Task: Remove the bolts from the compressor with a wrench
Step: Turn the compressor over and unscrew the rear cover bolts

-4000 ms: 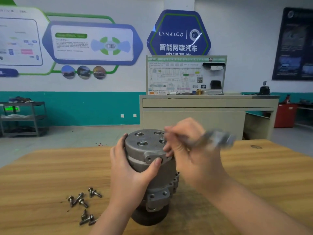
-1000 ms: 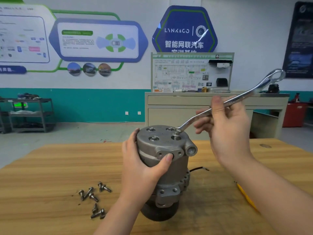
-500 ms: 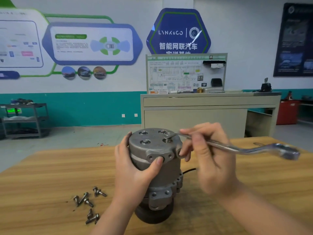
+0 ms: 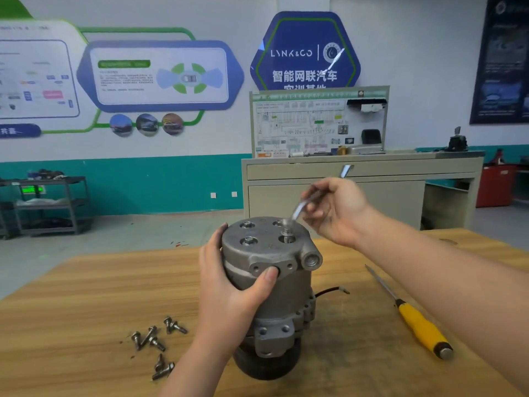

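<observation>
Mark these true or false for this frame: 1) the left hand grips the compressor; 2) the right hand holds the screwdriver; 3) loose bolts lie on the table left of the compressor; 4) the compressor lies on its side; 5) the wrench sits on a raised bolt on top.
1) The left hand grips the compressor: true.
2) The right hand holds the screwdriver: false. It holds the wrench; the screwdriver lies on the table.
3) Loose bolts lie left of the compressor: true.
4) The compressor lies on its side: false. It stands upright.
5) The wrench sits on a raised bolt on top: true.
</observation>
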